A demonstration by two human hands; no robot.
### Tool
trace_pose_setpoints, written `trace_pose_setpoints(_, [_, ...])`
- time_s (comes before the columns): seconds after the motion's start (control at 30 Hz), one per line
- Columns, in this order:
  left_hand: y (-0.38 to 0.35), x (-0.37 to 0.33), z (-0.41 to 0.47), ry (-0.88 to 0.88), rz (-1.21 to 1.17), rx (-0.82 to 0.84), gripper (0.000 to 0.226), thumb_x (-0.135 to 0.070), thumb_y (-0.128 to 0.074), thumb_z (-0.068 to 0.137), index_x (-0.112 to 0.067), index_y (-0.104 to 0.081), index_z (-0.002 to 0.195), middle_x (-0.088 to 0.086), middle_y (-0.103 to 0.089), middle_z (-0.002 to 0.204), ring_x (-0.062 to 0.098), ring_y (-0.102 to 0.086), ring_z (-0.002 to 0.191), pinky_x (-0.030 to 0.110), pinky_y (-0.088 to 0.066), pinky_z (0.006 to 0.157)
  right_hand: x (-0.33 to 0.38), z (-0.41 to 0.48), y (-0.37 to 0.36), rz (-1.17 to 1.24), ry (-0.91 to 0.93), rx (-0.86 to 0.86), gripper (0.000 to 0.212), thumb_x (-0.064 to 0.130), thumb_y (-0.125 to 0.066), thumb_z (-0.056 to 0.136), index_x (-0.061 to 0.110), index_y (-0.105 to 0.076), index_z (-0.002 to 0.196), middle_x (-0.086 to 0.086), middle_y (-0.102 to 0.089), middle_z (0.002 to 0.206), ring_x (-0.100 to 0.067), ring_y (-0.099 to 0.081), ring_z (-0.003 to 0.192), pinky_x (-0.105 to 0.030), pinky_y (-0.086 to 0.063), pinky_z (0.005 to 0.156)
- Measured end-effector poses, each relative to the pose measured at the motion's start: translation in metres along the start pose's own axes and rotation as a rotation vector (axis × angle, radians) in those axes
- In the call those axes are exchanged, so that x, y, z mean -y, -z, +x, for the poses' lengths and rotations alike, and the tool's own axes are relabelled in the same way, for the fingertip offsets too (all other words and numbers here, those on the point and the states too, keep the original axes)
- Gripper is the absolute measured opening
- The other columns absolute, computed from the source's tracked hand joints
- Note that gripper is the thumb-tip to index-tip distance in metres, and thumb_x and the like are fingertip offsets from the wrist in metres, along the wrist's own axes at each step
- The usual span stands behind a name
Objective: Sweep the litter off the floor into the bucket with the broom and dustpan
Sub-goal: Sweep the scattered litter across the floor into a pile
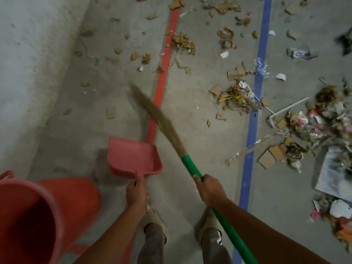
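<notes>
With left hand (pixel 136 193) gripping pink plastic dustpan (pixel 131 156) beside red plastic bucket (pixel 72 189) and right hand (pixel 209 189) gripping green-handled straw broom (pixel 165 122), sweep gently to avoid flicking scattered cardboard litter (pixel 238 98) on concrete floor (pixel 200 145) past the pan.

bucket (pixel 76 191) cut by left and bottom edges, base out of frame. broom (pixel 187 162) bristles motion-blurred, tip indistinct; green handle exits bottom edge. dustpan (pixel 131 157) handle mostly hidden under left hand (pixel 136 193). litter (pixel 323 121) heap at right edge blurred, cropped. dark object (pixel 345 42) upper right: unidentifiable.
</notes>
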State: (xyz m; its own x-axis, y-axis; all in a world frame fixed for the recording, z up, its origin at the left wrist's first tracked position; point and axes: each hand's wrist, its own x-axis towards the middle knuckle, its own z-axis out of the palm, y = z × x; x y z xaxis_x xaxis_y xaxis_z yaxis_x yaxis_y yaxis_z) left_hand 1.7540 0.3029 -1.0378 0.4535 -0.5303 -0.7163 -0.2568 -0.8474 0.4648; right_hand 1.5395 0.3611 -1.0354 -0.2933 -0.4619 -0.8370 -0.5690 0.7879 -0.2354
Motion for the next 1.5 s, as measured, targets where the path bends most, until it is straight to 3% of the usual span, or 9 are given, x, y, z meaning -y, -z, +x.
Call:
trace_pose_setpoints(0.1, [-0.004, 0.0, -0.007, 0.015, -0.025, 0.043, 0.057, -0.057, -0.052, 0.099, -0.004, -0.055, 0.078, 0.012, -0.051, 0.061, 0.013, -0.039, 0.033, 0.018, -0.027, 0.031, -0.017, 0.011, 0.003, 0.01, -0.069, 0.09, 0.05, 0.054, -0.039, 0.104, 0.008, -0.058, 0.104, -0.011, -0.069, 0.098, -0.021, -0.066, 0.07, -0.027, -0.049, 0.055])
trace_pose_setpoints(0.23, [-0.014, -0.008, -0.015, -0.01, 0.019, 0.142, 0.058, -0.064, -0.053, 0.094, -0.009, -0.056, 0.077, 0.008, -0.051, 0.058, 0.014, -0.04, 0.035, 0.019, -0.029, 0.035, -0.056, 0.022, 0.027, 0.082, -0.168, 0.022, 0.051, 0.053, -0.036, 0.105, 0.006, -0.056, 0.099, -0.012, -0.067, 0.093, -0.025, -0.069, 0.08, -0.037, -0.059, 0.072])
trace_pose_setpoints(0.43, [-0.04, -0.028, -0.027, -0.028, 0.02, 0.243, 0.053, -0.065, -0.057, 0.092, -0.012, -0.057, 0.087, 0.006, -0.05, 0.063, 0.013, -0.038, 0.039, 0.019, -0.026, 0.035, -0.123, 0.028, 0.077, 0.275, -0.402, -0.129, 0.062, 0.053, -0.03, 0.106, 0.0, -0.061, 0.096, -0.012, -0.065, 0.076, -0.021, -0.061, 0.055, -0.028, -0.05, 0.051])
trace_pose_setpoints(0.6, [-0.055, -0.043, -0.045, -0.1, -0.023, 0.293, 0.038, -0.045, -0.055, 0.102, -0.01, -0.054, 0.085, 0.007, -0.047, 0.062, 0.009, -0.036, 0.032, 0.016, -0.023, 0.032, -0.151, 0.008, 0.111, 0.667, -0.427, -0.181, 0.059, 0.054, -0.036, 0.105, 0.002, -0.06, 0.091, -0.012, -0.06, 0.067, -0.023, -0.055, 0.052, -0.039, -0.052, 0.063])
trace_pose_setpoints(0.7, [-0.055, -0.052, -0.055, -0.107, -0.046, 0.284, 0.038, -0.042, -0.054, 0.103, -0.01, -0.052, 0.082, 0.008, -0.047, 0.061, 0.01, -0.036, 0.031, 0.016, -0.023, 0.032, -0.143, -0.021, 0.124, 0.722, -0.39, -0.076, 0.055, 0.055, -0.041, 0.104, 0.004, -0.059, 0.095, -0.01, -0.059, 0.067, -0.021, -0.052, 0.049, -0.033, -0.05, 0.054])
trace_pose_setpoints(0.93, [-0.026, -0.074, -0.066, -0.067, -0.136, 0.197, 0.043, -0.053, -0.053, 0.1, -0.012, -0.056, 0.086, 0.006, -0.048, 0.059, 0.012, -0.037, 0.036, 0.02, -0.026, 0.032, -0.067, -0.066, 0.118, 0.503, -0.145, 0.083, 0.049, 0.055, -0.044, 0.102, 0.009, -0.058, 0.104, -0.008, -0.061, 0.076, -0.011, -0.053, 0.046, -0.021, -0.046, 0.043])
trace_pose_setpoints(1.1, [0.0, -0.07, -0.04, 0.014, -0.232, 0.063, 0.048, -0.049, -0.055, 0.099, -0.012, -0.051, 0.07, 0.007, -0.047, 0.054, 0.013, -0.037, 0.033, 0.019, -0.025, 0.032, 0.017, -0.062, 0.098, 0.258, 0.032, 0.131, 0.046, 0.056, -0.044, 0.102, 0.012, -0.058, 0.105, -0.006, -0.063, 0.081, -0.013, -0.058, 0.058, -0.023, -0.049, 0.049])
trace_pose_setpoints(1.37, [0.052, -0.041, 0.038, 0.097, -0.348, -0.044, 0.048, -0.037, -0.054, 0.102, -0.006, -0.052, 0.066, 0.003, -0.046, 0.043, 0.012, -0.035, 0.028, 0.017, -0.026, 0.031, 0.161, -0.002, 0.029, 0.03, 0.08, 0.239, 0.045, 0.055, -0.046, 0.101, 0.012, -0.056, 0.106, -0.007, -0.062, 0.08, -0.018, -0.059, 0.055, -0.029, -0.054, 0.05])
trace_pose_setpoints(1.5, [0.085, -0.021, 0.08, 0.128, -0.337, -0.082, 0.059, -0.055, -0.056, 0.097, -0.009, -0.054, 0.061, 0.008, -0.051, 0.049, 0.022, -0.046, 0.042, 0.03, -0.039, 0.047, 0.22, 0.032, -0.017, -0.013, 0.05, 0.285, 0.046, 0.052, -0.047, 0.102, 0.007, -0.054, 0.097, -0.01, -0.061, 0.073, -0.02, -0.057, 0.05, -0.027, -0.048, 0.044])
